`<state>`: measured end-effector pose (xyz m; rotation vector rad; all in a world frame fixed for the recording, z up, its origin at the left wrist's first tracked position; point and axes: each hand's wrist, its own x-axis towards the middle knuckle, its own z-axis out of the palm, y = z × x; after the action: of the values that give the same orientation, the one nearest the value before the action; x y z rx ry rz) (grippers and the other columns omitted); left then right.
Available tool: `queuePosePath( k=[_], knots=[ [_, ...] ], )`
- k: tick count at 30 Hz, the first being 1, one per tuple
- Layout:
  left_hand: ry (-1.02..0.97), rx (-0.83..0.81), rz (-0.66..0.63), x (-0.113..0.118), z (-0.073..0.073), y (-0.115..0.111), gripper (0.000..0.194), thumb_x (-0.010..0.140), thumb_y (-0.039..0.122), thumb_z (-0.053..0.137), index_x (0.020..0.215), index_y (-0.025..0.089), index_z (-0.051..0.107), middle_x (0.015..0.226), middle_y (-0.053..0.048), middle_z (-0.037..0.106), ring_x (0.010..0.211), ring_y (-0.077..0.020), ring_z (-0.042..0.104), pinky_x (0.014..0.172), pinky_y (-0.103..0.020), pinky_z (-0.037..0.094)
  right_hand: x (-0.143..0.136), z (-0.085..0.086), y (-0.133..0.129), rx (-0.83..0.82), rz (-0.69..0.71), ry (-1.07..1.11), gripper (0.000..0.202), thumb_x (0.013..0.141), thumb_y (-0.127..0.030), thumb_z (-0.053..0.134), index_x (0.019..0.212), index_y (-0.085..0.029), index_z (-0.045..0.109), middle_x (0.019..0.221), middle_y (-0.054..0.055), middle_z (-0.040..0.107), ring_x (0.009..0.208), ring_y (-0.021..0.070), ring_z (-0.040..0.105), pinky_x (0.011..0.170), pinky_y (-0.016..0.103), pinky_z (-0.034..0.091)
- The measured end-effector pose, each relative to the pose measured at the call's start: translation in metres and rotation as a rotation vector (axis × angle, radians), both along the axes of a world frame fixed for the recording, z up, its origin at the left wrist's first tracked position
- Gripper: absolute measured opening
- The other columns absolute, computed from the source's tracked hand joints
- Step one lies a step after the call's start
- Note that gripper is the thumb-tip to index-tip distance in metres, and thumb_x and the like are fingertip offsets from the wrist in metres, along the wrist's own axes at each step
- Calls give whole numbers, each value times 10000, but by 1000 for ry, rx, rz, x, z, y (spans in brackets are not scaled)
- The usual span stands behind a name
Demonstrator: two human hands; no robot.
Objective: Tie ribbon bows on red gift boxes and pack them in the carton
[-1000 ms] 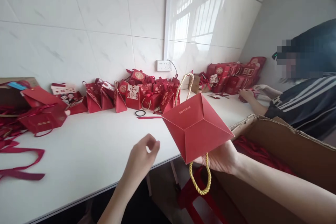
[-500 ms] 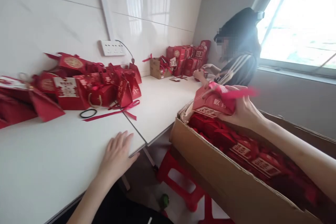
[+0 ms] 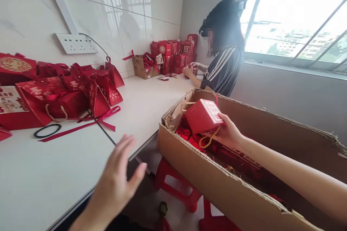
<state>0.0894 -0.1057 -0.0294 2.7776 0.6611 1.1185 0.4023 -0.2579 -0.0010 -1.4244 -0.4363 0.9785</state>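
Observation:
My right hand (image 3: 226,130) grips a red gift box (image 3: 200,117) with a white printed panel and a yellow cord handle, tilted at the far end of a large cardboard box (image 3: 187,158). More red gift boxes (image 3: 238,158) lie inside that carton, partly hidden by my right forearm. My left hand (image 3: 116,177) is raised over the near edge of the white table (image 3: 54,177), fingers stretched and thumb apart, holding nothing. Beyond it, a dark red ribbon (image 3: 81,126) and a black ring (image 3: 47,130) lie on the tabletop.
Several red gift boxes (image 3: 67,103) crowd the table's left side. A co-worker (image 3: 225,54) handles a red box at the far end, beside stacked red boxes (image 3: 176,57) and a small carton (image 3: 143,68). Red stools (image 3: 176,187) stand below the carton.
My left hand has lifted off the tabletop. The box in my right hand now shows a different side, with its cord hanging. The whole view has swung to the right.

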Motion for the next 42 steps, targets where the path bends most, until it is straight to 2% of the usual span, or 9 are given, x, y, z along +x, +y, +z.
queuePosePath(
  k=[6,9,11,13,19,25,32,36,42],
  knots=[
    [-155,169,-206,105,46,-76,746,840,457,457,1388,5,228,1434,-238,316,1373,-332,201,1096,-520,209,-53,26,-1,126,156,120,496,800,-617,316,1068,-240,494,1018,71,654,912,259,628,722,455,549],
    [-128,166,-456,123,20,-112,614,823,489,460,1264,62,461,1407,-167,401,1355,-293,273,1108,-461,218,-53,25,-6,142,128,32,485,801,-621,309,1008,-240,529,983,65,663,896,258,625,708,433,550],
    [-211,312,-781,120,-9,-129,220,837,257,497,1015,211,618,1257,-13,585,1242,-131,452,1099,-286,267,-37,21,-5,188,37,-21,453,804,-612,320,1019,-261,507,1015,50,650,930,256,613,719,437,547],
    [-187,249,-900,110,-33,-133,167,852,181,492,781,256,623,1020,87,690,1044,-68,576,1079,-262,301,-12,13,-3,201,-47,-112,446,797,-612,340,1056,-273,470,1050,48,626,954,260,602,729,448,543],
    [-148,-175,-713,60,-34,-100,137,786,87,481,744,169,582,732,-5,673,732,-117,620,725,-251,493,60,-27,-30,-162,24,-1108,566,634,-478,632,1104,-218,455,1111,108,495,913,288,563,842,528,471],
    [-51,-236,-705,44,-41,-102,180,778,64,446,702,182,558,638,-6,625,590,-111,572,602,-239,457,70,-97,-84,-341,233,-1647,631,633,-347,627,1204,-173,423,1207,196,354,1036,377,510,754,540,513],
    [3,-255,-714,46,-57,-111,171,800,80,438,703,184,534,651,13,626,572,-100,563,576,-233,428,53,-147,-101,-379,207,-1506,605,682,-345,623,1203,-190,359,1197,176,357,1156,380,451,905,560,440],
    [17,-309,-710,44,-66,-115,179,805,80,429,693,183,523,650,24,628,573,-95,559,571,-235,415,57,-165,-98,-473,75,-1300,513,723,-375,592,1145,-191,367,1035,132,423,948,351,579,817,565,468],
    [-3,-269,-703,47,-80,-126,259,894,201,404,672,190,537,603,25,603,550,-97,537,553,-241,388,58,-180,-76,-411,201,-1226,241,757,-276,634,955,-203,519,750,1,487,588,146,558,590,321,497]
  ],
)
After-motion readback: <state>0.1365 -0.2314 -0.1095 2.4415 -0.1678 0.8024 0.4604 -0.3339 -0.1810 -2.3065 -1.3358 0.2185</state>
